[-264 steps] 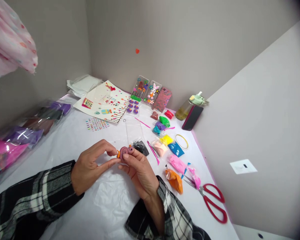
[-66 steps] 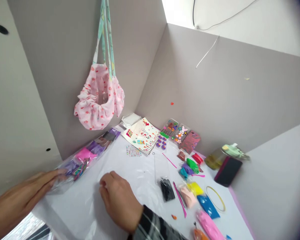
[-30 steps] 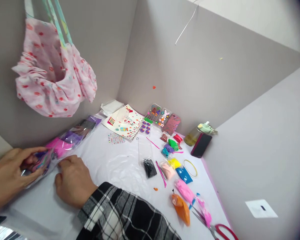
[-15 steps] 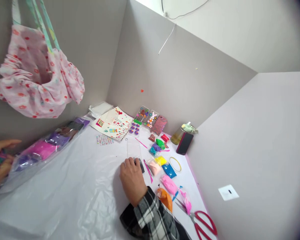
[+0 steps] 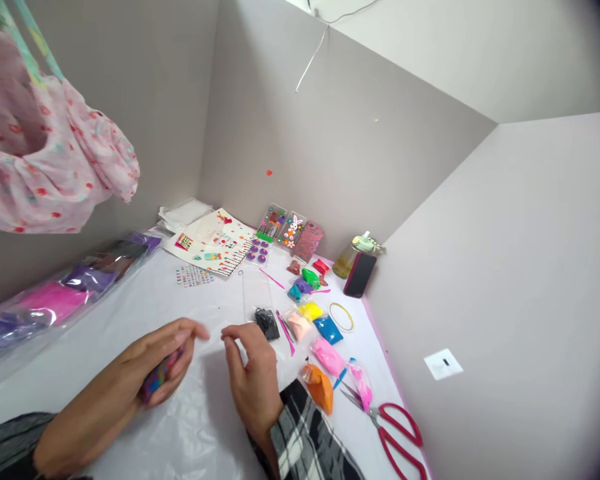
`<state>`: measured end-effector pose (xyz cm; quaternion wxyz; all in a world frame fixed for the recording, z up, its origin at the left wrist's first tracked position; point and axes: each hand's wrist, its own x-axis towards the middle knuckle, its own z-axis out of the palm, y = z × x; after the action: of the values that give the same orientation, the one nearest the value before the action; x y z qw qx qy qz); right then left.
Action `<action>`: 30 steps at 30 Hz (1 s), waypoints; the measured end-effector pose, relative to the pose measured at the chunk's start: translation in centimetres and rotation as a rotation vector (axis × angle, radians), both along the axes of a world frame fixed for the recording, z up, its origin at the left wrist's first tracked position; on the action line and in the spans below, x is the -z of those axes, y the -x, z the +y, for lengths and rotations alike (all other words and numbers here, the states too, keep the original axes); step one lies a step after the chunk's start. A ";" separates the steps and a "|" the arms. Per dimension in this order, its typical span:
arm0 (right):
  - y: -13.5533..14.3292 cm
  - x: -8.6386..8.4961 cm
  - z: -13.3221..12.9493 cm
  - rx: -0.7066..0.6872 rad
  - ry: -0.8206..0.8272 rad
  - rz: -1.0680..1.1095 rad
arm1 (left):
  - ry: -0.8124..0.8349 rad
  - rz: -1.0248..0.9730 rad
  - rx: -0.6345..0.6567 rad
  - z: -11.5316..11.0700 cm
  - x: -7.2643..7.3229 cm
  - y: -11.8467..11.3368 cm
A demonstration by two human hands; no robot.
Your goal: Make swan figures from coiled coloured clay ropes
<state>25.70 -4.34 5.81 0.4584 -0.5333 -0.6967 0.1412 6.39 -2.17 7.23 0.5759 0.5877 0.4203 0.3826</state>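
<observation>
My left hand point(image 5: 173, 347) is closed around a multicoloured lump of clay point(image 5: 156, 381), held over the white plastic sheet point(image 5: 190, 427). Close by on the right, my right hand point(image 5: 254, 367) has its thumb and index fingertips brought together. Whatever is in that pinch, if anything, is too small to make out. Just behind the right hand lies a packet of black clay point(image 5: 267, 325), at the near end of a clear phone case point(image 5: 256, 290). A pink modelling tool point(image 5: 285, 333) is to its right.
Packets of coloured clay, among them yellow point(image 5: 311, 311), blue point(image 5: 328, 329) and orange point(image 5: 319, 389), line the right side. Red-handled scissors point(image 5: 400, 433) lie near the front right. A phone point(image 5: 361, 275) leans on a bottle point(image 5: 345, 261). Gem stickers point(image 5: 195, 276) lie at left.
My left hand has come in from the far left with the multicoloured lump. My right hand has drawn back from the black clay packet, fingers now pinched. The view has shifted slightly.
</observation>
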 end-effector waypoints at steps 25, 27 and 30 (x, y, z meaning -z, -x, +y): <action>-1.6 1.5 0.8 -0.009 -0.222 -0.271 | -0.639 0.563 0.126 4.7 8.3 1.8; -1.7 1.5 0.8 -0.012 -0.220 -0.270 | -0.654 0.633 0.149 4.0 9.6 3.7; -1.5 1.5 0.6 -0.028 -0.213 -0.296 | -0.777 0.789 0.123 0.6 10.3 5.7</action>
<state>27.21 -3.79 4.29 0.4030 -0.4868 -0.7750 -0.0070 0.73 -1.62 -3.11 0.1371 0.8789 0.3970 0.2259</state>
